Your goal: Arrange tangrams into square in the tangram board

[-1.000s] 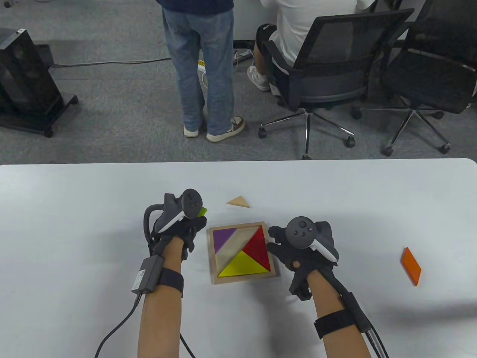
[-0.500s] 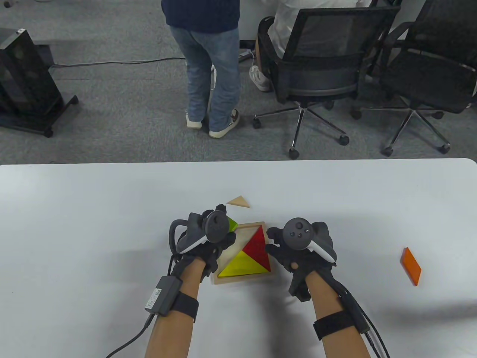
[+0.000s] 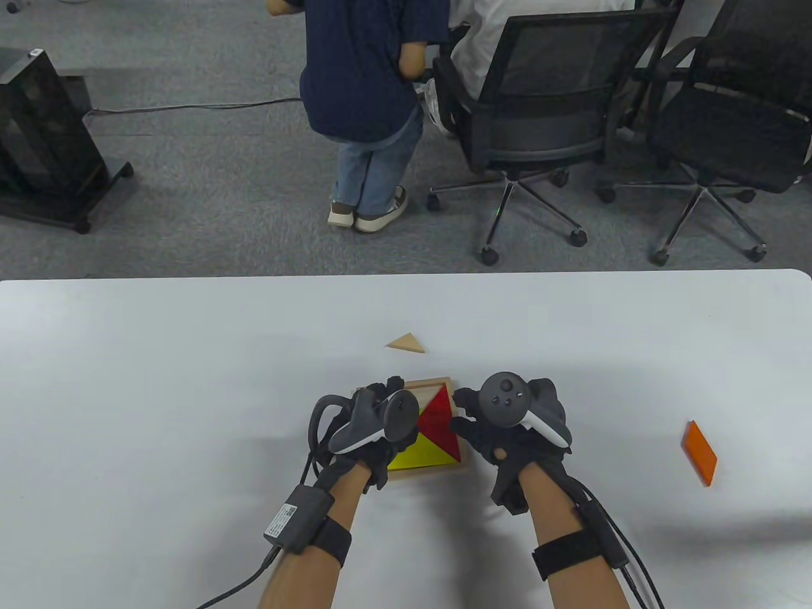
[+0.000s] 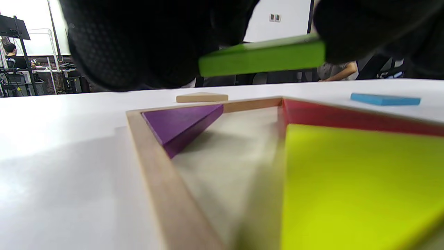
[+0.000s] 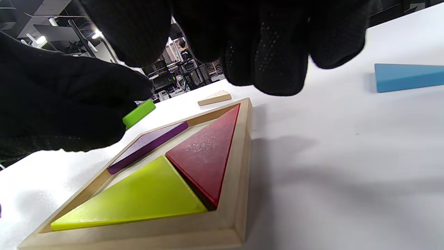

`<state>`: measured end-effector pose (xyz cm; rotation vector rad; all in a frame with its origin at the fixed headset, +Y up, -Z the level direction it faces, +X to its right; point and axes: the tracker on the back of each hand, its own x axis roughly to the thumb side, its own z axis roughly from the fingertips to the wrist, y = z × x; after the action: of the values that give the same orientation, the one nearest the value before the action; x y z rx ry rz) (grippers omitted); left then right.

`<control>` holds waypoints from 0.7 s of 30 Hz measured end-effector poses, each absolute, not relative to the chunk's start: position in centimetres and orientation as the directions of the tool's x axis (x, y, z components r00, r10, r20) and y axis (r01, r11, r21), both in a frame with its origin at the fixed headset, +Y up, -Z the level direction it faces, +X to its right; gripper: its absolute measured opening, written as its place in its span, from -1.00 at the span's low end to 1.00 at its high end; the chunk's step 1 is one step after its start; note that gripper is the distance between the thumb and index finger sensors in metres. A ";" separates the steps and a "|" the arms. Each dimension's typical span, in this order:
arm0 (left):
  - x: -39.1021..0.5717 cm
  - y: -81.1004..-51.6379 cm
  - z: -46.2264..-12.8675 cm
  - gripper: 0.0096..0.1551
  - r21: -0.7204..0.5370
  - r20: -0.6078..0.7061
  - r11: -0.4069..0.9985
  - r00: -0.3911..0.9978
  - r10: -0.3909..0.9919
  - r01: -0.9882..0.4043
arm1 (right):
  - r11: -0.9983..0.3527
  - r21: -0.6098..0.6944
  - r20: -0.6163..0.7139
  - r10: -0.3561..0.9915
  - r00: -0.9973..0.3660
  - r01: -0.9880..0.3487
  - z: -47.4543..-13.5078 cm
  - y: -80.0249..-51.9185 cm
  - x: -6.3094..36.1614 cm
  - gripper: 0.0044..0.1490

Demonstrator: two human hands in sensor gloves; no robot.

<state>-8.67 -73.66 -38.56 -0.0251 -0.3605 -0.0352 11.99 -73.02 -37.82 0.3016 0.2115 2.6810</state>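
Two hands: at the tangram board (image 3: 444,383) on the white desk (image 3: 158,393), one on each side.
Left hand (image 3: 374,425): over the board's left half, pinching a green piece (image 4: 262,57) between gloved fingertips (image 4: 138,45); held level above the board's bare floor, not touching it.
Right hand (image 3: 507,422): against the board's right edge, fingers curled downward beside the frame; whether they touch the wood cannot be told; nothing held.
Board: shallow wooden tray with a raised rim, flat on the desk between the hands.
Purple piece (image 4: 182,121): in the board's far left corner, one edge along the far rim, tilted with its near side raised.
Red triangle (image 3: 439,422): seated in the board's right part, long edge along the right rim.
Yellow triangle (image 3: 422,453): seated in the board's near part, touching the red triangle on a diagonal seam.
Bare floor of board: between the purple piece and the yellow triangle, under the green piece.
Plain wooden triangle (image 3: 406,343): on the desk just beyond the board's far rim.
Orange parallelogram (image 3: 699,453): on the desk well to the right of the board.
Blue triangle (image 5: 407,77): on the desk to the right of the board, hidden under the right hand from above.
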 end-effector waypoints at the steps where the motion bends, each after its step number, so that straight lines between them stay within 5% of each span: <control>1: -8.6 -73.9 -38.6 0.04 -0.025 0.352 0.999 0.935 -0.035 0.047 | -0.895 0.196 0.177 0.434 -0.884 -0.400 -37.8 -73.1 12.0 -0.19; 21: -8.0 -76.0 -39.3 -0.03 -0.089 0.287 0.973 0.941 -0.178 0.211 | -0.898 0.210 0.159 0.421 -0.893 -0.386 -38.0 -73.5 12.4 -0.19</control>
<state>-8.00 -76.01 -39.33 -0.1194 -0.2817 -0.1989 12.36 -73.48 -37.98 0.2799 0.2407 2.6968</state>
